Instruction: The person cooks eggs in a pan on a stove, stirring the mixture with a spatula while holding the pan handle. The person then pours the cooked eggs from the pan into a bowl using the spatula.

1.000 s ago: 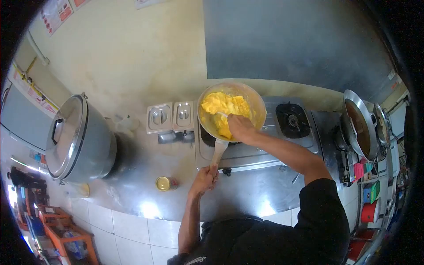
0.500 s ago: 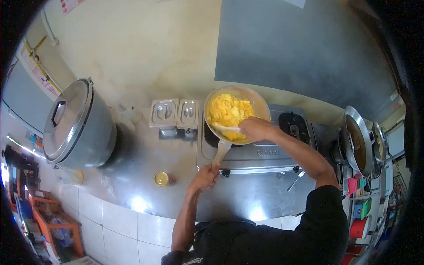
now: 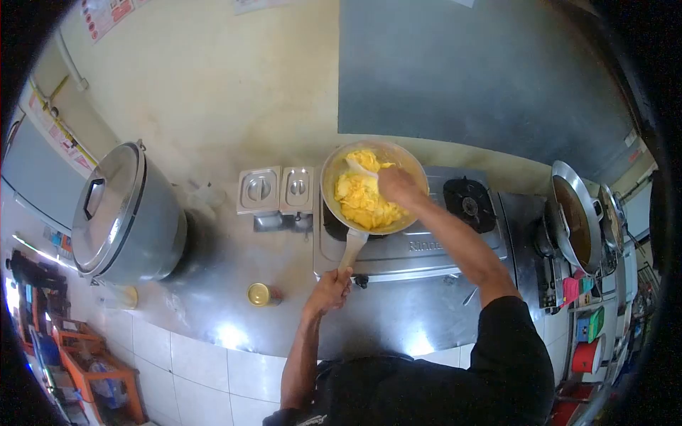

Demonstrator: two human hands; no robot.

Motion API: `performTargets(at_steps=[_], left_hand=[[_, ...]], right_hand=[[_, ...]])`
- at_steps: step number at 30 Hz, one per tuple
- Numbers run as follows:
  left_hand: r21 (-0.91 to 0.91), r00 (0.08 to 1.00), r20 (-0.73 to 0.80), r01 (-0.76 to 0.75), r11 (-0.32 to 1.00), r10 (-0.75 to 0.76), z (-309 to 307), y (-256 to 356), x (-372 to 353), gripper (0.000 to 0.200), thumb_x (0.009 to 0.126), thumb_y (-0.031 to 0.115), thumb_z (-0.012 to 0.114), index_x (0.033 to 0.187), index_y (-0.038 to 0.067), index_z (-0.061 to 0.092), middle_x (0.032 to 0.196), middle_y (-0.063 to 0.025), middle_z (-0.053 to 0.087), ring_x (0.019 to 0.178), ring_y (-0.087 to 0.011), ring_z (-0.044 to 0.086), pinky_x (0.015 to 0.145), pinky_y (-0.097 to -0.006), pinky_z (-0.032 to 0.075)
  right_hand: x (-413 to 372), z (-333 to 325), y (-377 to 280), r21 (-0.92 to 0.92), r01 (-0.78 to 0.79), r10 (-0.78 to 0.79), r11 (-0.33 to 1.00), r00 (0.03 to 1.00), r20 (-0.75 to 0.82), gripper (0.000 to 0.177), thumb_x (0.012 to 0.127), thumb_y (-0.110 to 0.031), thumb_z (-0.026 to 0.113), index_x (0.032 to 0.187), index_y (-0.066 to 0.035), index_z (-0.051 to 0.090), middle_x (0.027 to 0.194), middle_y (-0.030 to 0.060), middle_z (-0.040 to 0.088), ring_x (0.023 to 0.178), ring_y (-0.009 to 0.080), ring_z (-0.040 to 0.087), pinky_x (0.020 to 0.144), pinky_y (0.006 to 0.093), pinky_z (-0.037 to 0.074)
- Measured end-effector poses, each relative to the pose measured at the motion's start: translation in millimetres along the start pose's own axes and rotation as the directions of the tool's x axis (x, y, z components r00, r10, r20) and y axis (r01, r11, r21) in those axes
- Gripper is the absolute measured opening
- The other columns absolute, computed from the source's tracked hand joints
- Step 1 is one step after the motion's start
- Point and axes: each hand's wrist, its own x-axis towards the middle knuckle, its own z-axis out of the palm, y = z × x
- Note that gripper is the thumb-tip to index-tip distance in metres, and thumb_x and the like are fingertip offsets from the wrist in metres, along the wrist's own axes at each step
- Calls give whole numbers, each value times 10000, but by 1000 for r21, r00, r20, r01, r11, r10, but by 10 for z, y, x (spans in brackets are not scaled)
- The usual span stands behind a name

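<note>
A frying pan (image 3: 328, 186) rests over the left burner of the gas stove, holding soft yellow scrambled eggs (image 3: 361, 197). My left hand (image 3: 328, 291) is wrapped around the pan's pale handle (image 3: 352, 250). Over the pan's right side, my right hand (image 3: 398, 186) is closed on a white spatula (image 3: 359, 168), whose blade sits among the eggs near the upper left. Part of the spatula's grip is hidden inside my fingers.
The gas stove (image 3: 419, 266) has a bare right burner (image 3: 469, 204). Two lidded steel containers (image 3: 258, 190), a gold-topped can (image 3: 261, 294) and a big lidded pot (image 3: 145, 220) stand to the left. A spoon (image 3: 469, 296) lies in front; a wok (image 3: 579, 213) is at right.
My right hand has moved the spatula from the lower part of the pan up towards the far side, shifting the eggs. My left hand still grips the handle. The view has shifted slightly.
</note>
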Motion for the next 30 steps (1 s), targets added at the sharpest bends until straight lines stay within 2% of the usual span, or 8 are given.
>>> performTargets(at_steps=[5,12,18,20,23,24,26,30], left_hand=[[-41,1000,-21,0,999,0,-77,-23,35,457,957,472,492,709,89,473,569,21,402,426,-89,364,375,-255,298],[47,1000,-9,-23,999,23,-177,73,32,432,961,432,498,757,51,499,558,5,433,406,-101,405,356,-259,323],[100,996,52,62,993,-67,-272,97,110,429,967,417,487,769,37,503,559,-2,429,421,-114,415,361,-270,339],[115,993,54,94,989,-101,-276,130,108,427,968,414,486,773,35,505,557,-2,426,427,-118,422,362,-270,338],[120,993,38,104,987,-109,-246,85,124,446,967,429,478,766,33,516,560,-8,441,444,-129,440,386,-276,352],[145,996,6,84,986,-86,-245,37,143,458,966,439,475,758,33,523,564,-11,453,457,-131,450,407,-283,366],[167,997,-24,71,983,-68,-251,-11,140,470,964,448,472,750,34,529,569,-15,465,470,-133,460,428,-290,379],[178,999,-35,30,984,-24,-261,37,114,445,966,457,474,740,74,490,562,26,415,436,-94,411,379,-257,340]], right_hand=[[-316,-941,254,-304,124,-155,945,985,-80,203,835,-130,545,983,-100,681,939,172,672,905,351,649,769,469,506],[382,-937,822,-546,175,-219,819,976,-15,209,844,-183,553,968,-92,694,920,136,686,878,316,663,745,437,527],[1336,-584,841,-489,394,-390,778,914,115,192,889,-254,544,969,-131,667,914,105,673,869,322,645,747,449,515],[1577,-572,754,-360,629,-560,689,777,287,182,910,-289,528,990,-174,643,918,96,662,873,363,617,741,483,497],[1460,-661,503,-268,666,-535,696,730,424,230,917,-303,514,1067,-168,624,944,97,649,890,365,595,781,460,484],[1427,-590,576,-261,668,-536,697,727,428,230,917,-303,514,1067,-168,624,944,97,649,890,365,595,781,460,484],[1180,-428,756,-158,745,-726,648,667,166,273,923,-268,495,1161,-198,608,1011,99,640,941,339,588,824,445,470],[348,-395,881,-400,668,-642,627,735,220,335,914,-218,491,1237,-225,580,1013,116,623,993,302,584,853,455,461]])
